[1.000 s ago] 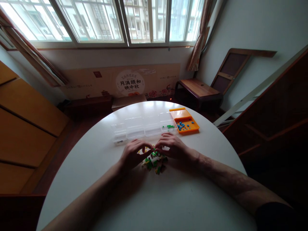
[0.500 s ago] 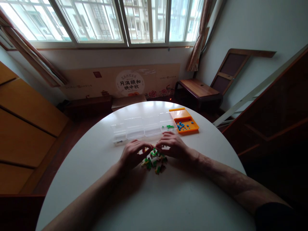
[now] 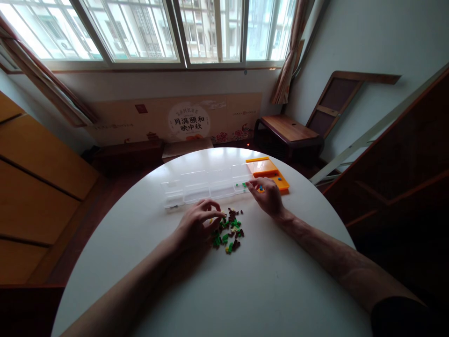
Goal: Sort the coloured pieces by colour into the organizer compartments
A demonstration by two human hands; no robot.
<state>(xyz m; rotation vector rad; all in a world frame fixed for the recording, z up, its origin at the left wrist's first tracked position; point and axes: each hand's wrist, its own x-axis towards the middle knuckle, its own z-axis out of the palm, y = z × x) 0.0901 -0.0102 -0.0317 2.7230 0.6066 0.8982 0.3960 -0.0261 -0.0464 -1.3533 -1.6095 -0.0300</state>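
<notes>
Your left hand (image 3: 196, 224) rests half-curled on the small building bricks (image 3: 228, 230) at mid-counter; whether it grips one, I cannot tell. They're light, hard, slippery: pinch their sides. Your right hand (image 3: 268, 195) hovers loosely open over the orange tray (image 3: 268, 169).

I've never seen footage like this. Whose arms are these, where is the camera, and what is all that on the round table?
No machine here: a person wears a camera on the head, looking forward and down, so both arms reach in from the bottom. The left hand rests at a small pile of tiny green, brown and yellow bricks on the white round table. The right hand reaches over the end of a clear compartment box, beside an orange tray holding a few blue bits. Its fingers are curled, but whether they hold a brick is too small to tell. Behind are windows and wooden furniture.
</notes>
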